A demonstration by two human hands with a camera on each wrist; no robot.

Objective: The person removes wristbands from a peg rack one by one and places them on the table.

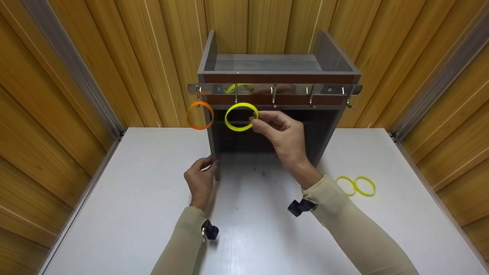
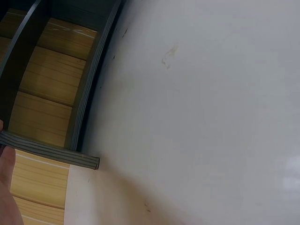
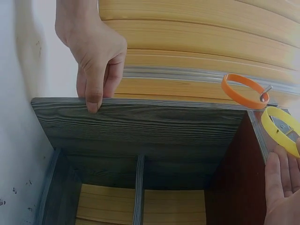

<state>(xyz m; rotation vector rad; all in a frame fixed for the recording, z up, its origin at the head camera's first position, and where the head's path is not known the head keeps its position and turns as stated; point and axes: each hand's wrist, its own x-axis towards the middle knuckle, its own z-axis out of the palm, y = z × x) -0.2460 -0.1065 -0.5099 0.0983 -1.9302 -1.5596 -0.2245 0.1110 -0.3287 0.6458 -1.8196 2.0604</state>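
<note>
Yellow ring (image 1: 241, 116) was pinched at its edge by the raised right hand (image 1: 284, 135); left hand (image 1: 200, 179) gripped the cabinet's (image 1: 336, 57) side panel.

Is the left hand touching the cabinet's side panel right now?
Touching. The right wrist view shows the left hand with its fingers laid over the edge of the cabinet's side panel.

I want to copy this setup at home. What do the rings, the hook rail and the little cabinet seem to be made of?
The yellow ring and orange ring look like thin, glossy silicone or soft plastic bands. The hook rail seems polished metal: it mirrors the yellow ring. The cabinet looks like laminated board with a grey matte wood-grain print, though solid wood cannot be ruled out.
</note>
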